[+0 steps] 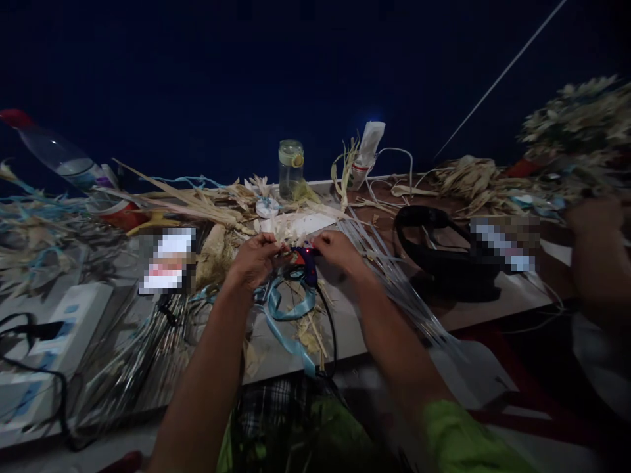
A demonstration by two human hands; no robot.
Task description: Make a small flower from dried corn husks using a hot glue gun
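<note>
My left hand (255, 260) is closed in a pinch, with pale dried husk (282, 231) at its fingertips. Opposite it, my right hand (339, 249) has its fingers pressed together; what they hold is too small to make out. A dark blue glue gun (309, 268) with a small red light sits between and just below the hands, its black cord (331, 322) running down toward the table edge. Loops of light blue ribbon (290, 311) lie beneath it on the pale table (345, 309).
Thin clear sticks (394, 276) lie right of my hands, beside a black looped device (438, 243). Left are wire stems (142, 355), a phone (170, 259) and a power strip (73, 328). Behind stand a clear bottle (290, 172) and dried husks (217, 207). Another person's arm (599, 256) shows far right.
</note>
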